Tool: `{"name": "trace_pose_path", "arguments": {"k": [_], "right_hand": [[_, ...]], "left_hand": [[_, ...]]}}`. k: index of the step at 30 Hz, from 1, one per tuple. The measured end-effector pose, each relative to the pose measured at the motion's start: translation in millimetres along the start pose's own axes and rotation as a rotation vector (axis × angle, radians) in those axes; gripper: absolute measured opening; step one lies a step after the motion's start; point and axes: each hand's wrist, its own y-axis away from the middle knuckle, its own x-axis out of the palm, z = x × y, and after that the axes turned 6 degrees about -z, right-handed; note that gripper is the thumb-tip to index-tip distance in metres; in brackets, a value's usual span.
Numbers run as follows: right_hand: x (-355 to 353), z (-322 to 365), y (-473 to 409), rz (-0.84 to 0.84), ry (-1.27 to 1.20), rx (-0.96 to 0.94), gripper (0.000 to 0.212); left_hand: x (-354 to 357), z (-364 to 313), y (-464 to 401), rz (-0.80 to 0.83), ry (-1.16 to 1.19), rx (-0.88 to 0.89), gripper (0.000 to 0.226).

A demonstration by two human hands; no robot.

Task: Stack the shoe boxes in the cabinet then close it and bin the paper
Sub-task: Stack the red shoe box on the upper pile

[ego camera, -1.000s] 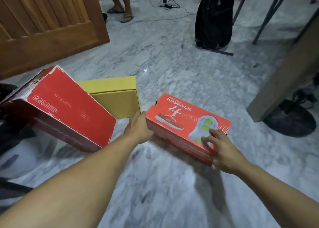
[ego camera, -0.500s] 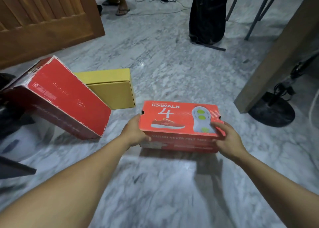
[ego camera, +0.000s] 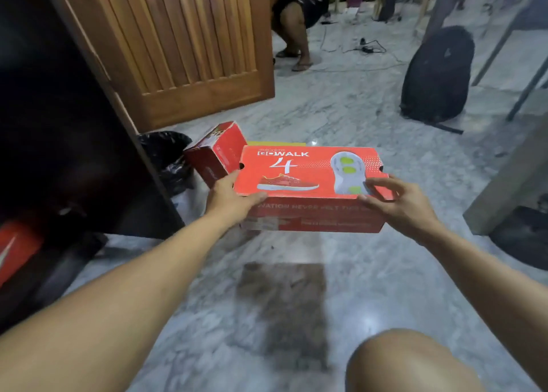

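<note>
- Both arms reach forward; the left hand (ego camera: 229, 197) clasps the left end of the orange shoe box (ego camera: 310, 188), thumb along the lid's front edge and fingers hidden behind the end wall.
- The right hand (ego camera: 394, 200) clasps the right end, thumb on the front face and fingers curled over the lid.
- The orange shoe box is held level above the marble floor (ego camera: 350, 116), its shadow directly beneath, to the right of the open dark cabinet (ego camera: 68, 130).
- Lid print: "GO WALK" and a large "4", a small brand line above too blurred to read, a side view of a red shoe and a white sole with green pads.
- Front face: blurred white lettering, partly "VATION NEVER".
- A red box (ego camera: 218, 151) lies tilted behind, with a yellow box (ego camera: 277, 143) edge just showing.
- Inside the cabinet, low left, another red box (ego camera: 16, 248) sits.
- A wooden cabinet door (ego camera: 178, 44) stands open.
</note>
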Motion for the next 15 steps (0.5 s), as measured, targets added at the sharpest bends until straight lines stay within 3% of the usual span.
{"name": "trace_pose_path", "arguments": {"k": [2,8,12,15], "right_hand": [[-0.3,27.0,5.5,0.018,0.002,-0.037,0.048],[-6.2,117.9,35.1,0.066,-0.002,-0.15,0.032],[-7.6,176.8,59.5,0.085,-0.006,-0.188,0.028],[-2.0,216.6,76.9,0.1,-0.04,-0.216,0.025]], "left_hand": [[-30.1,-4.1,13.3,-0.04,-0.016,-0.016,0.052],[-117.4,-22.8,56.0,-0.136,-0.015,-0.041,0.043],[-171.5,-34.4,85.4,-0.229,-0.026,-0.05,0.063],[-213.6,-42.7,108.0,-0.309,-0.019,-0.073,0.064]]}}
